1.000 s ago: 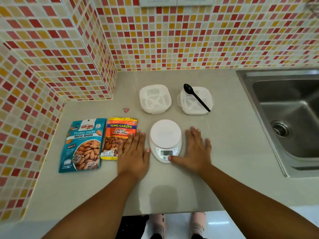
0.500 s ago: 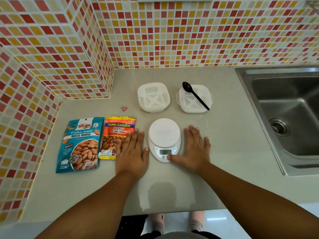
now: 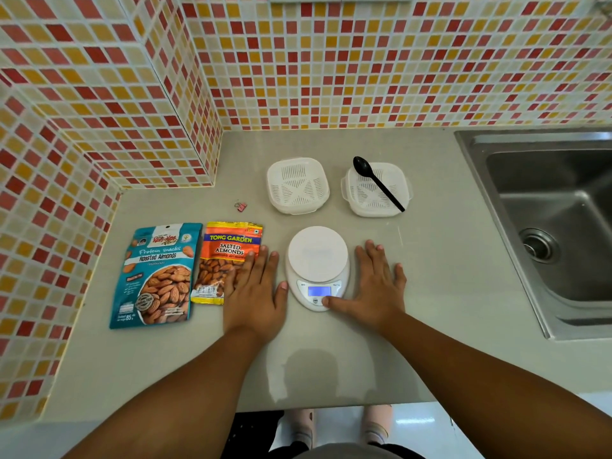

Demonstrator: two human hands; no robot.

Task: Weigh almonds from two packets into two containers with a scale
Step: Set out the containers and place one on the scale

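Observation:
A white kitchen scale (image 3: pixel 317 256) sits on the counter with its display lit blue. My right hand (image 3: pixel 374 286) lies flat beside it, the thumb pressing a button under the display. My left hand (image 3: pixel 256 293) rests flat on the counter left of the scale, its fingers overlapping the orange salted almonds packet (image 3: pixel 228 250). A teal roasted almonds packet (image 3: pixel 157 276) lies further left. Behind the scale stand two white slotted containers, the left one (image 3: pixel 298 185) empty, the right one (image 3: pixel 376 190) with a black spoon (image 3: pixel 377 182) laid across it.
A steel sink (image 3: pixel 556 226) fills the right side. A small pink binder clip (image 3: pixel 240 205) lies behind the packets. Mosaic tiled walls close off the back and left, with a tiled corner jutting out at the left. The counter's front edge runs below my forearms.
The scale's display has lit up blue under my right thumb. Both hands stay in the same places.

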